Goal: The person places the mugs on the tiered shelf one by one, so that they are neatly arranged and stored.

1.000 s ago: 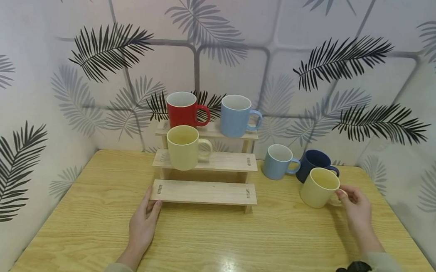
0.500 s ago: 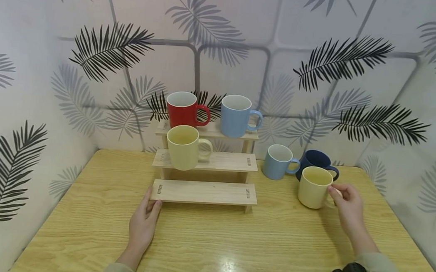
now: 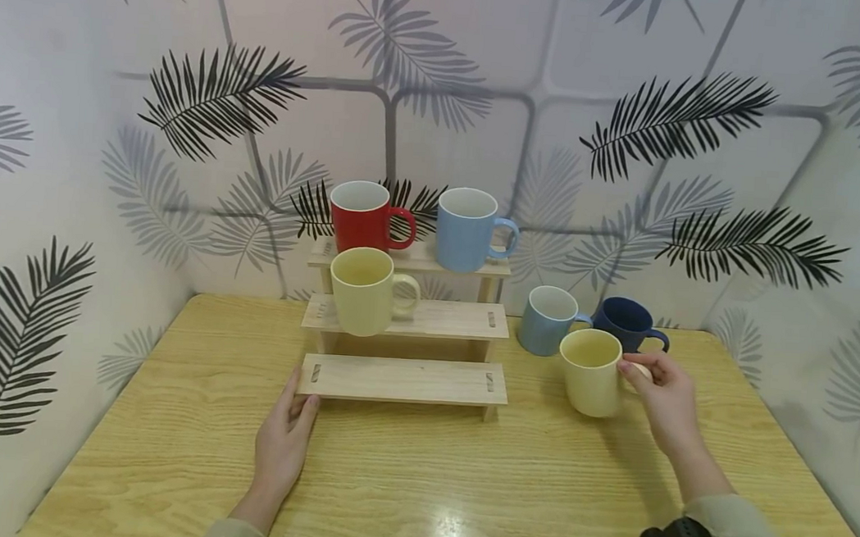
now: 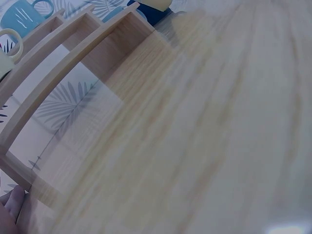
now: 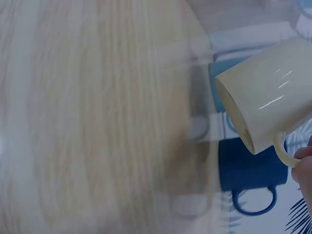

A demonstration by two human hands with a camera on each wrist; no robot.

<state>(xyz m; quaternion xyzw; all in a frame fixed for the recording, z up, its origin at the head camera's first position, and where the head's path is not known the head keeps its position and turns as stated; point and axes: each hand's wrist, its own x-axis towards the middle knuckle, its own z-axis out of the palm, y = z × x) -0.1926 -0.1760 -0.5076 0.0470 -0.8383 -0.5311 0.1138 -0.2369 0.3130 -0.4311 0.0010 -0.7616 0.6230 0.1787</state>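
Observation:
My right hand [image 3: 664, 402] pinches the handle of a pale yellow mug [image 3: 590, 378], upright over the table's right side with its shadow falling below. In the right wrist view the same mug [image 5: 273, 90] overlaps a navy mug, and only part of the hand [image 5: 304, 170] shows. My left hand [image 3: 282, 440] grips the lower left corner of a three-tier wooden rack [image 3: 404, 382], thumb at the front edge. The rack's top tier bears a red mug [image 3: 358, 230] and a light blue mug [image 3: 464, 242]; another yellow mug [image 3: 362, 297] stands at the middle tier's left.
Behind the held mug, a light blue mug [image 3: 543, 325] and a navy mug [image 3: 622, 317] stand on the wooden table [image 3: 417, 481], right of the rack. A leaf-patterned wall [image 3: 471, 74] closes off the back and both sides.
My right hand has carried the yellow mug left, away from the navy mug and towards the rack. The left hand and the rack stay where they were.

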